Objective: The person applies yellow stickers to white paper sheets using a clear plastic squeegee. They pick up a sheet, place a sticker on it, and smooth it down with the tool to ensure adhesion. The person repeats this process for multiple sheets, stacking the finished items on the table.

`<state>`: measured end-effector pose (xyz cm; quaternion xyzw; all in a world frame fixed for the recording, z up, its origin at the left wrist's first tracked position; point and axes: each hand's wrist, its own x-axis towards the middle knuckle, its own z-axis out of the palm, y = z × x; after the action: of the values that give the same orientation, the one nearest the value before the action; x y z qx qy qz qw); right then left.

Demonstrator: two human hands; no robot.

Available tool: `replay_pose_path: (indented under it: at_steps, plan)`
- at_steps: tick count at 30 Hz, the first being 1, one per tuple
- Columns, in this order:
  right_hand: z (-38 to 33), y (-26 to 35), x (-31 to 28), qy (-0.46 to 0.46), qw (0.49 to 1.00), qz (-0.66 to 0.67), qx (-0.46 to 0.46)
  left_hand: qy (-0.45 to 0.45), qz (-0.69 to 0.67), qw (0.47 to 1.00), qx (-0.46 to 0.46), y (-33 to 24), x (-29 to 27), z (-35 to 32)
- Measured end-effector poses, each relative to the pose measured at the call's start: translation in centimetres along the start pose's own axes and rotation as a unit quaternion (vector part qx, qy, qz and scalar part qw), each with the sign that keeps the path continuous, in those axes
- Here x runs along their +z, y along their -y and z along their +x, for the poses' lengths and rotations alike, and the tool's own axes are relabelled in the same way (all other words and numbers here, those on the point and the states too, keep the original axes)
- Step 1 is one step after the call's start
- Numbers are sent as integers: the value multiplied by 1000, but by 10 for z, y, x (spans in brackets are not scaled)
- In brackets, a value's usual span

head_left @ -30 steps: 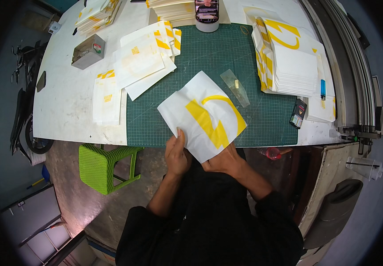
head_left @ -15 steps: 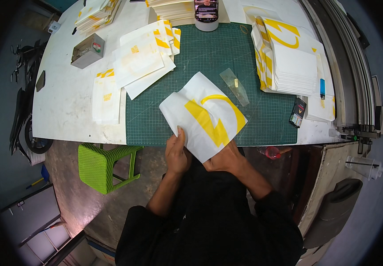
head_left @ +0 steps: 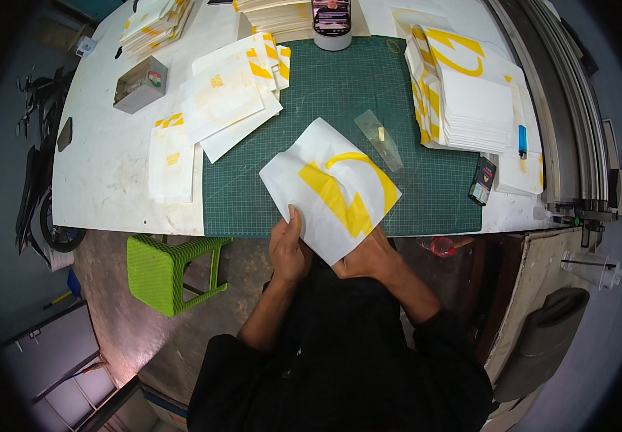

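A white paper bag (head_left: pixel 300 201) with a bold yellow print is tilted over the near edge of a green cutting mat (head_left: pixel 246 194). My left hand (head_left: pixel 289 248) grips its lower left edge, thumb on top and fingers behind. At the bag's bottom corner is my right hand (head_left: pixel 368 258), bent with knuckles up; its fingertips are partly covered by the paper. A clear plastic strip (head_left: pixel 379 140) lies on the mat just beyond the bag.
Loose white bags (head_left: pixel 221 108) overlap at the left, near a small grey box (head_left: pixel 140 85). A thick bag stack (head_left: pixel 476 108) stands right, beside a blue lighter (head_left: pixel 522 142) and a black packet (head_left: pixel 482 181). A phone (head_left: pixel 332 18) stands at the back. Below left is a green stool (head_left: pixel 156 277).
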<state>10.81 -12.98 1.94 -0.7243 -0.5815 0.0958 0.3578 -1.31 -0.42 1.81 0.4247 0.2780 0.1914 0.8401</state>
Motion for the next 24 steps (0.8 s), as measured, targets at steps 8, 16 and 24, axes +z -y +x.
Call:
replay_pose_path:
  at_steps: [8, 16, 24]
  plan:
    - [1, 1, -2, -10, 1000, -10, 1, 29, 60, 997, 46, 11, -9, 0]
    - [3, 3, 6, -65, 997, -33, -1, -19, -44, 999, 15, -2, 6, 4]
    - [-9, 0, 7, -247, 967, -21, -60, -38, -141, 989, -3, -9, 1, 13]
